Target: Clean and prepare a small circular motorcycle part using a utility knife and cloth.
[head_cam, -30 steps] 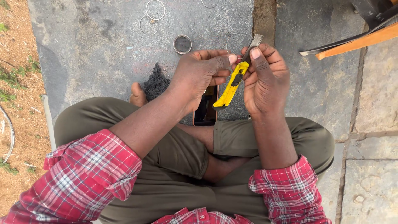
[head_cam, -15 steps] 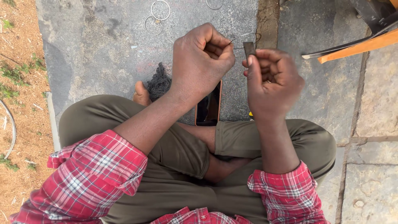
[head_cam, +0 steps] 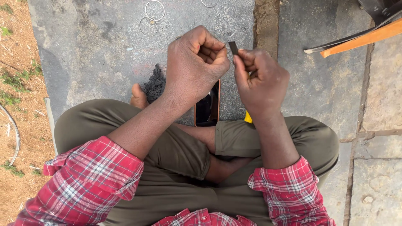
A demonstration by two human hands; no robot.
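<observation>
Two hands meet above the stone floor (head_cam: pixel 83 62). I read the left hand (head_cam: pixel 194 62) as a tight fist, thumb pressed to curled fingers; whatever it pinches is too small to make out. The right hand (head_cam: pixel 261 81) grips a thin dark blade strip (head_cam: pixel 233 47) between thumb and forefinger, tip upward, just beside the left knuckles. A yellow cutter body (head_cam: pixel 248 118) lies partly hidden under the right wrist, against the knee. A phone (head_cam: pixel 207 106) rests on the floor between the legs; wire rings (head_cam: pixel 154 10) lie well apart. Judgement: blade out of the cutter, work in mid-course, refitting not yet done.
</observation>
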